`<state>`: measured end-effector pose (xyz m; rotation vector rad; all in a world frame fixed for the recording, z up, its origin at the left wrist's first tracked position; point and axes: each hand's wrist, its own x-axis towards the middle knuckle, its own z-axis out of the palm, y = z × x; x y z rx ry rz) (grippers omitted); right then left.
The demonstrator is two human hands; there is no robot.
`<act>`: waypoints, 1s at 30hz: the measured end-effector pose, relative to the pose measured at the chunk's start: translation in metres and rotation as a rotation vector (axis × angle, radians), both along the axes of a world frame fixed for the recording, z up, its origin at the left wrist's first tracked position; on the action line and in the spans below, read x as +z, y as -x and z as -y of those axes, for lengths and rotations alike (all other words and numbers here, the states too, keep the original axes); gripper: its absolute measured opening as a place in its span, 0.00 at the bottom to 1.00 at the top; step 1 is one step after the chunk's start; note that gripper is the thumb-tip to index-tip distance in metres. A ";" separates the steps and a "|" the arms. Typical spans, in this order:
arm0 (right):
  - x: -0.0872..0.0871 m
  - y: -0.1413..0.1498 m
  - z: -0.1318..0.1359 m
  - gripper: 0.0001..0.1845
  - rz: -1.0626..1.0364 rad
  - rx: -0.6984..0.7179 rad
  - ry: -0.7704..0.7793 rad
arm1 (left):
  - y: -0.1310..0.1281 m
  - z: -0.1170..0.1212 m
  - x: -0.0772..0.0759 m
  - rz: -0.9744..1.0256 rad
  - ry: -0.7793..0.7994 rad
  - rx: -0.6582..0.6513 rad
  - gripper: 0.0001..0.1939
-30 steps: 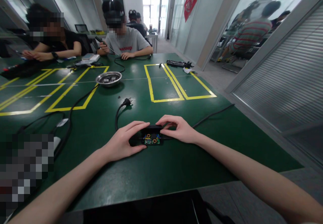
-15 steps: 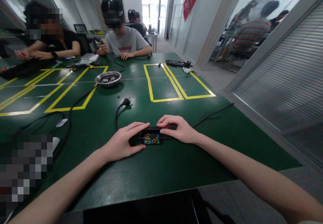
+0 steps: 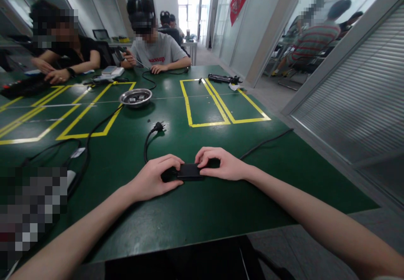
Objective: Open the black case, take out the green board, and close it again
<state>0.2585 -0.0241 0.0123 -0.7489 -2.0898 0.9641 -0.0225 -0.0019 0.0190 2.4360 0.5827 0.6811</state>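
A small black power adapter box (image 3: 188,172) lies on the green table (image 3: 202,212) right in front of me, its black lid now covering the top. My left hand (image 3: 155,178) grips its left end, fingers curled round it. My right hand (image 3: 221,165) presses on its right end with bent fingers. A black cord with a plug (image 3: 158,127) runs from the left side of the box, and another black cable (image 3: 268,141) leads off to the right.
A metal bowl (image 3: 135,97) with small parts stands further back, among yellow tape rectangles (image 3: 206,103). Black cables (image 3: 85,145) cross the left side. Two people sit at the far edge; a black tool (image 3: 222,78) lies at the back right. The table edge drops off right.
The circuit board with its orange and green parts was visible before; the black lid now covers it. Both hands have closed in over the box ends.
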 end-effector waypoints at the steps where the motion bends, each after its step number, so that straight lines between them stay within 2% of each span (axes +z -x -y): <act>1: 0.000 0.000 0.000 0.07 0.009 0.005 -0.011 | 0.000 0.000 0.000 -0.003 0.000 0.005 0.07; 5: -0.001 -0.001 0.001 0.12 0.058 0.015 -0.078 | 0.001 -0.001 0.001 -0.053 -0.030 0.022 0.11; 9: -0.002 0.000 0.002 0.18 0.227 -0.048 -0.313 | 0.001 -0.002 0.002 -0.092 -0.209 0.088 0.13; 13: 0.000 0.004 0.004 0.13 0.366 -0.160 -0.563 | -0.004 -0.001 -0.001 -0.154 -0.363 0.130 0.16; 15: 0.001 0.006 0.004 0.11 0.398 -0.193 -0.628 | -0.006 -0.002 -0.004 -0.185 -0.394 0.113 0.19; 18: 0.003 0.008 0.005 0.12 0.430 -0.227 -0.677 | -0.005 -0.007 -0.009 -0.190 -0.427 0.121 0.18; 23: 0.001 0.012 0.007 0.14 0.374 -0.237 -0.736 | -0.003 -0.007 -0.007 -0.134 -0.400 0.114 0.17; 27: 0.000 0.016 0.008 0.09 0.319 -0.146 -0.934 | -0.006 -0.002 -0.002 -0.134 -0.267 0.155 0.21; 30: 0.000 0.019 0.010 0.08 0.283 -0.124 -1.043 | -0.008 -0.001 -0.001 -0.150 -0.163 0.151 0.18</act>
